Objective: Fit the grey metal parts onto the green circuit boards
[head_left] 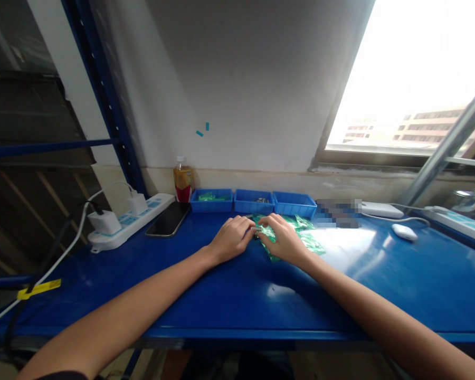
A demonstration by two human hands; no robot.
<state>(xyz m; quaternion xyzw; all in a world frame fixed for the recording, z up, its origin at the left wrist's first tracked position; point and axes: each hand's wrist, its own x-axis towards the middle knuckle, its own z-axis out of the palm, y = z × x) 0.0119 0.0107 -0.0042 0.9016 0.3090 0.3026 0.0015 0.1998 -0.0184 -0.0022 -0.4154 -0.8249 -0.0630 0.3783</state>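
Note:
My left hand (pixel 231 237) and my right hand (pixel 283 238) meet fingertip to fingertip over the blue table (pixel 237 295), fingers curled in a pinch. Between them sits a small green plastic packet (pixel 264 231), gripped by both. A loose pile of green packets (pixel 306 237) lies under and to the right of my right hand. Three blue trays stand in a row behind: the left tray (pixel 211 201) holds green packets, the middle tray (pixel 254 201) holds small dark parts, and what lies in the right tray (pixel 294 203) is hidden by its wall.
A white power strip (pixel 130 220) with two plugged chargers lies at the left, a dark phone (pixel 168 219) beside it. A drink bottle (pixel 182 186) stands against the wall. At the right are a white box (pixel 382 210), a white mouse (pixel 404 231) and a slanted metal pole (pixel 447 148).

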